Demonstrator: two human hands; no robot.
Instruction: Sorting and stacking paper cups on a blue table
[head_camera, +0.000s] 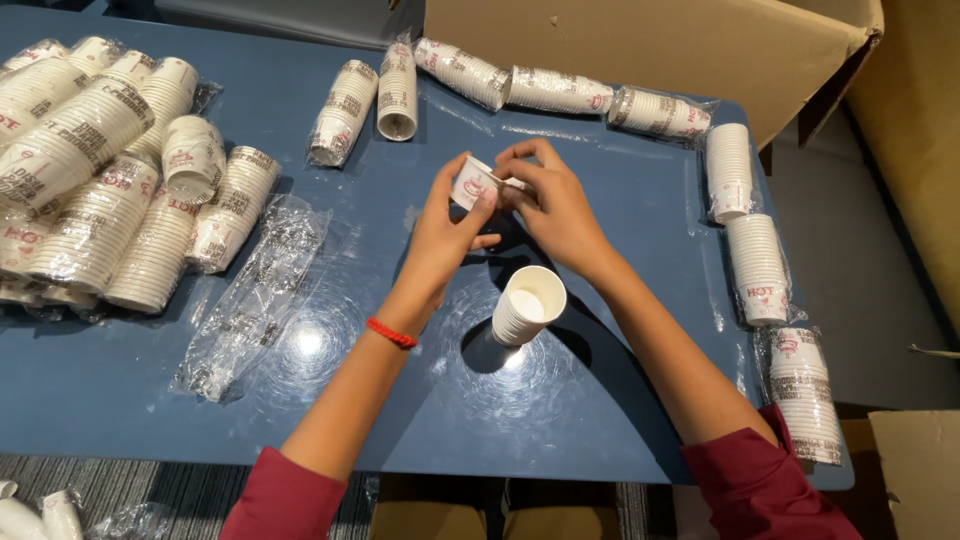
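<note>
A: Hands?
B: Left hand (445, 235) and right hand (555, 205) both pinch one small paper cup (474, 183), white with red print, tipped on its side above the middle of the blue table (120, 400). Right fingertips work at its rim.

A: Progress?
B: Early, by my judgement. A short upright stack of cups (527, 305) stands just near of the hands. One empty plastic sleeve (255, 300) lies flat to the left.

A: What's left?
B: Plenty. A wrapped pile (90, 170) at far left, more sealed sleeves along the far edge (555, 90) and down the right edge (755, 265).

A: The cup's condition?
B: Looks clean and undented; its inside can't be seen.
</note>
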